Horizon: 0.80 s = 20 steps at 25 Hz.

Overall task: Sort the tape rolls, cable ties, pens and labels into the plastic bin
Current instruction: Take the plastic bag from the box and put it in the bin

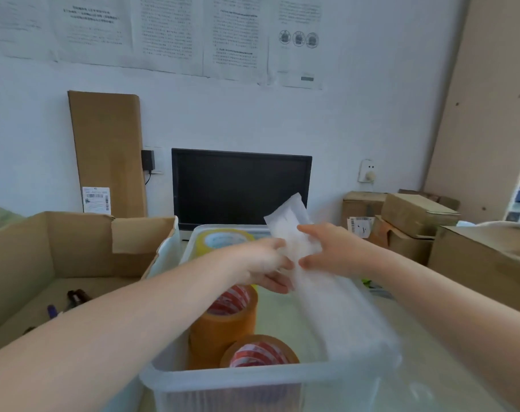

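Observation:
A clear plastic bin [253, 379] stands in front of me. Inside it at the left are brown tape rolls [223, 319] [260, 352] and a yellowish tape roll [223, 240] at the far end. A long clear bag of white cable ties [327, 307] slants over the bin's right side, its top end [288, 215] sticking up. My left hand [261, 263] and my right hand [327, 251] both grip the bag near its upper part, above the bin.
An open cardboard box [59, 263] at the left holds pens and small tools [71, 301]. A dark monitor [241, 188] stands behind the bin. Stacked cardboard boxes [416, 224] fill the right side. A flat carton [107, 150] leans on the wall.

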Tool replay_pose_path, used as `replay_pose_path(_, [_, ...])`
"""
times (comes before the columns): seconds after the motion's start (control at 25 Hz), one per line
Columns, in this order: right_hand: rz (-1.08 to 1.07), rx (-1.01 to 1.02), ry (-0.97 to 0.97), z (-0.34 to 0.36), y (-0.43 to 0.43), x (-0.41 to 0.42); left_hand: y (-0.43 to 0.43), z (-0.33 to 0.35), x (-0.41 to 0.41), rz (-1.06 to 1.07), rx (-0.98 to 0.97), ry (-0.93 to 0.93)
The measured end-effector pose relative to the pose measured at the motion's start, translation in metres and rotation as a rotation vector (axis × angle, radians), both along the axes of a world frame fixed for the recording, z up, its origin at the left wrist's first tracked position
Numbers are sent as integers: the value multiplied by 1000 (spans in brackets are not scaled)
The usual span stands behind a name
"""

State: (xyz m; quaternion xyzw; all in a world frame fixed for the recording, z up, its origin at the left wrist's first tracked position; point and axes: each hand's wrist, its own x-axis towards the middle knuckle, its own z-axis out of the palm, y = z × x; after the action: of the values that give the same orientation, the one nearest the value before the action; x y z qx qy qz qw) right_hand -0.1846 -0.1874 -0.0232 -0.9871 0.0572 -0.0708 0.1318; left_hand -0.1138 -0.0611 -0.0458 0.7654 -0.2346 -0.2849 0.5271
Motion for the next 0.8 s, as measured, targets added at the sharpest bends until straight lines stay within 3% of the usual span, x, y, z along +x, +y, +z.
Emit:
replay_pose_path(0.4, [-10,-491,200,-21,-20,8,-34,-18,13,-353,339,15])
replay_pose_path(0.56, [-2,-292,169,-32,-29,9,-31,-29,22,-471,366,38])
replay_pose_path(0.64, [-3,-107,143,-33,-33,8,-32,-33,22,-422,356,27])
replay_pose_path(0.8, [1,39,155,-34,-35,11,-45,-45,18,-233,241,155])
